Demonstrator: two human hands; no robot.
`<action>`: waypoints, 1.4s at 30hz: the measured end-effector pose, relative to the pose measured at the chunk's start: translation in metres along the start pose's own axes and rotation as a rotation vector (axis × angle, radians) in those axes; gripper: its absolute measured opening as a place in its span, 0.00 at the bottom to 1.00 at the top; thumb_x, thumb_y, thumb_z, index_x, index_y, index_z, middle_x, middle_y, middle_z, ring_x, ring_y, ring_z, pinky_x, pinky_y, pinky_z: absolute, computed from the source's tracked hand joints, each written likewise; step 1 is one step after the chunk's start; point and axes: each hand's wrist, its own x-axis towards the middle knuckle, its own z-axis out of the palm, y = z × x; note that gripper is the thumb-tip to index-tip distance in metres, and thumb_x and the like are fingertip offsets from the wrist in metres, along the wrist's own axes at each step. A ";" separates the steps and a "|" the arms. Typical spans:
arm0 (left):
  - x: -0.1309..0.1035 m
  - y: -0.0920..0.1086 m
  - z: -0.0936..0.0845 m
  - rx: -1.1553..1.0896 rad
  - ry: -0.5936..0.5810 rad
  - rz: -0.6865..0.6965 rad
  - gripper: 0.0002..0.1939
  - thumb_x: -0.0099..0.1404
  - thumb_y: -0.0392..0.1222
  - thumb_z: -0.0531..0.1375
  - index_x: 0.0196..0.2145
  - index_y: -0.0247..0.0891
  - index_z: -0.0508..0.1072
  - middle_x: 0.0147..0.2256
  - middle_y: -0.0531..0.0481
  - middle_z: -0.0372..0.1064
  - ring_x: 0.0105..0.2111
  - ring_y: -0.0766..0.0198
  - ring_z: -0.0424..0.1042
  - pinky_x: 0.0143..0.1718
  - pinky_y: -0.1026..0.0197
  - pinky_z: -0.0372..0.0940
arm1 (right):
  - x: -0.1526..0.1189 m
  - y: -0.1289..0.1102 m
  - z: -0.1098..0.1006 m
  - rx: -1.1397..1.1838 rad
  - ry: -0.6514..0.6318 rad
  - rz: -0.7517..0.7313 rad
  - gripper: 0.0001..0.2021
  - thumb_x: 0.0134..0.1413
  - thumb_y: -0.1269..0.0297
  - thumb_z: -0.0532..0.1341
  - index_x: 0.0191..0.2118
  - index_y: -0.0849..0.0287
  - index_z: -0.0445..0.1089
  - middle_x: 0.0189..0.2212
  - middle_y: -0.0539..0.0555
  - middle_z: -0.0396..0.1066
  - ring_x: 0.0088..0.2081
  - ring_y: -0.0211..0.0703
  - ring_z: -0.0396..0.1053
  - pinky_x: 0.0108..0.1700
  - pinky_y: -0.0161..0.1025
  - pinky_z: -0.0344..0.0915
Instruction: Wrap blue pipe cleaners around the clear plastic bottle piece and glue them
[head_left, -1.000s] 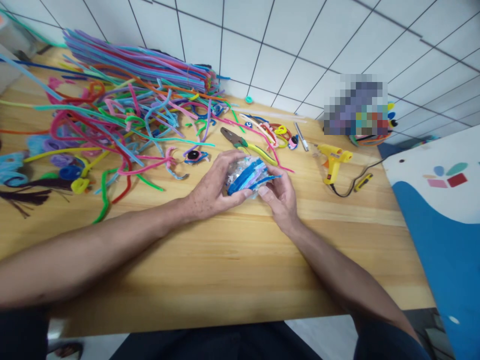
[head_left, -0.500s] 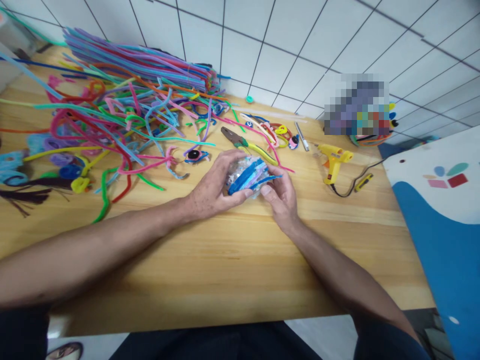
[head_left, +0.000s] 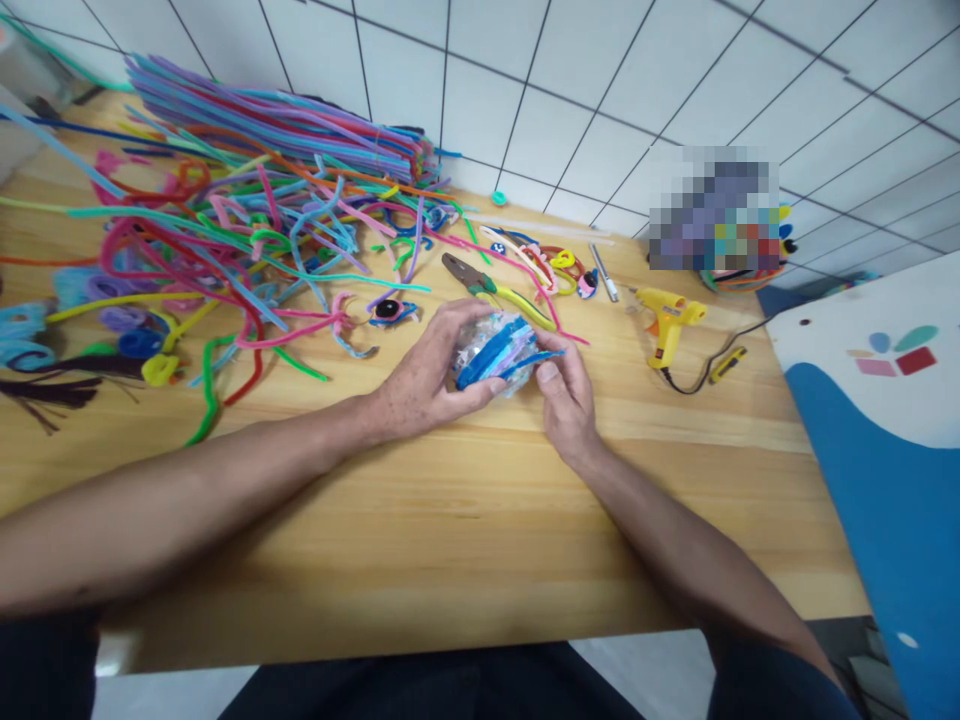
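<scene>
Above the middle of the table my left hand (head_left: 431, 370) is wrapped round a crinkled clear bundle (head_left: 480, 345) with blue, light blue and lilac fuzzy strips across it. One blue pipe cleaner (head_left: 534, 360) sticks out from the bundle's right side. My right hand (head_left: 568, 400) is closed at that loose end, thumb against the curled fingers; the exact grip is partly hidden. Just behind the bundle lie pliers (head_left: 517, 297) with yellow-green handles. A small piece with a black oval (head_left: 387, 310) rests to the left of them.
Tangled pipe cleaners (head_left: 255, 235) cover the table's left side, with a thick bundle of them (head_left: 285, 120) against the tiled wall. To the right are a yellow glue gun (head_left: 670, 322) with its cord, a yellow cutter (head_left: 727, 365) and a pen (head_left: 604, 274). A blue-and-white panel (head_left: 885, 450) borders the table.
My right thumb has shifted slightly right and up, away from the clear bundle towards the blue end. My left hand and the bundle have hardly moved.
</scene>
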 end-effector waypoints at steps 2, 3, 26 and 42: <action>0.000 0.000 0.000 0.001 0.002 0.002 0.36 0.72 0.54 0.68 0.71 0.43 0.61 0.65 0.34 0.67 0.67 0.42 0.69 0.69 0.36 0.68 | 0.000 0.000 0.000 -0.005 0.008 0.003 0.23 0.67 0.40 0.67 0.58 0.47 0.75 0.54 0.54 0.80 0.54 0.52 0.77 0.59 0.51 0.76; 0.000 0.000 0.000 0.003 0.002 0.003 0.36 0.72 0.54 0.68 0.71 0.43 0.61 0.65 0.34 0.67 0.67 0.42 0.69 0.69 0.36 0.68 | 0.000 0.000 0.000 -0.007 0.010 0.005 0.23 0.66 0.39 0.67 0.58 0.47 0.75 0.54 0.54 0.80 0.55 0.52 0.77 0.59 0.51 0.76; 0.000 0.000 -0.001 0.018 -0.016 -0.011 0.37 0.72 0.56 0.67 0.70 0.45 0.60 0.65 0.35 0.67 0.66 0.43 0.70 0.68 0.36 0.69 | 0.000 -0.003 0.002 0.009 0.016 0.031 0.24 0.66 0.39 0.67 0.58 0.47 0.76 0.54 0.54 0.81 0.56 0.52 0.77 0.61 0.53 0.74; 0.001 0.001 -0.001 0.011 -0.014 -0.001 0.36 0.72 0.54 0.68 0.70 0.44 0.60 0.65 0.34 0.67 0.66 0.42 0.69 0.69 0.36 0.68 | 0.001 -0.003 0.001 -0.025 0.015 0.026 0.24 0.65 0.38 0.67 0.58 0.47 0.75 0.53 0.54 0.80 0.52 0.51 0.77 0.58 0.51 0.77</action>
